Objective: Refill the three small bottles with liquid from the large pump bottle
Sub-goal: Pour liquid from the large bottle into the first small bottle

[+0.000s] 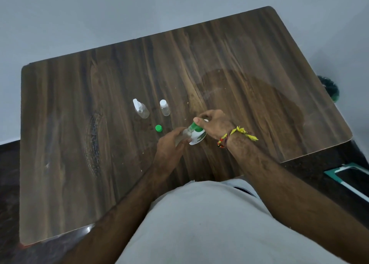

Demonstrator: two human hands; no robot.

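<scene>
Just one head-mounted view, worn up high and tilted forward and down over the wooden counter (79, 124). Wide-angle, close enough to catch both forearms and own torso at bottom, wall beyond the far edge.

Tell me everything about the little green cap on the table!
The green cap is small, round and looks like plastic. It lies loose on the brown wooden table, off its bottle. Nothing touches it. It sits just beyond the left hand, nearer the person than the two small clear bottles standing farther back.
</scene>
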